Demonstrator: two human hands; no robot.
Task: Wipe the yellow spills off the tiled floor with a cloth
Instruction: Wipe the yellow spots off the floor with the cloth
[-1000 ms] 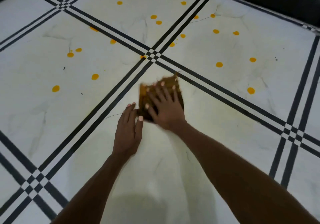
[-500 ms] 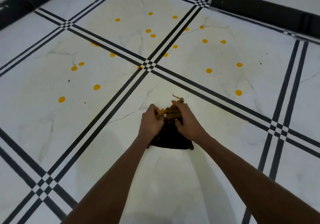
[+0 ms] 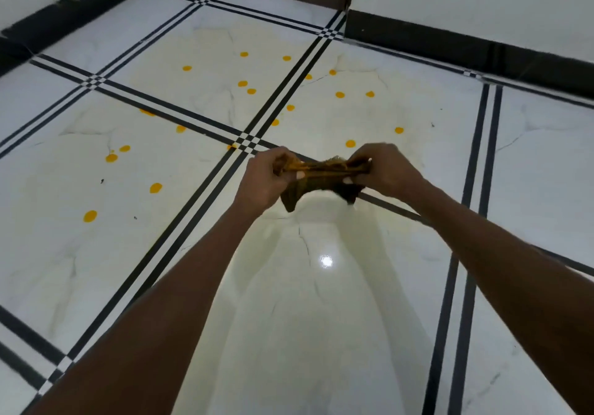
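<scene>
White marble-look tiled floor [image 3: 96,254] with black double lines carries many yellow spills [image 3: 155,187] across the far tiles — most not yet wiped. Both hands, left [image 3: 262,180] and right [image 3: 385,170], clench the stained cloth [image 3: 321,178], stretched between them above the floor. Likely refolding to a fresh face — next, press it down on the nearest spots.

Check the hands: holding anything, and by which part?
Both hold the cloth: left hand grips its left end, right hand its right end, stretched between them.
</scene>
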